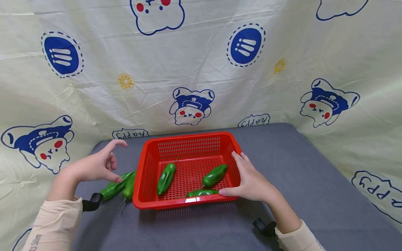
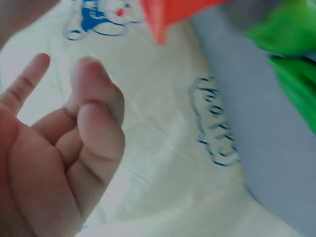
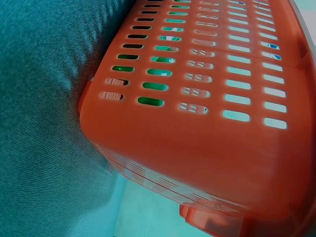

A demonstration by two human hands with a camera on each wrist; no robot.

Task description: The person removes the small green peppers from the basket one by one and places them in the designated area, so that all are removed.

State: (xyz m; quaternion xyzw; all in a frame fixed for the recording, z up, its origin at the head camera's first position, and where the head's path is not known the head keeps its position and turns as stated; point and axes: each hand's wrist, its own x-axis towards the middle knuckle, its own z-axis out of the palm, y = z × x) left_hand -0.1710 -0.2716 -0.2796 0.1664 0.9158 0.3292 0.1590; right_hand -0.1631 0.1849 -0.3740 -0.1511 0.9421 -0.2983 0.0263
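A red plastic basket (image 1: 188,200) sits on the grey table with three green peppers inside: one pepper (image 1: 166,179) at left, another (image 1: 215,176) at right, a third (image 1: 201,192) partly hidden by the front rim. My right hand (image 1: 251,179) holds the basket's front right corner, thumb on the front rim and fingers over the right rim. The right wrist view shows the slotted basket wall (image 3: 197,133), not the fingers. My left hand (image 1: 97,165) is raised left of the basket, thumb and forefinger spread, other fingers bent, holding nothing. Beneath it lie green peppers (image 1: 114,188).
The grey table (image 1: 194,230) runs out to both sides of the basket. Behind it hangs a pale printed cloth (image 1: 201,69), which also drapes down at the left and right. A black strap (image 1: 92,203) is on the left wrist, another (image 1: 264,228) on the right.
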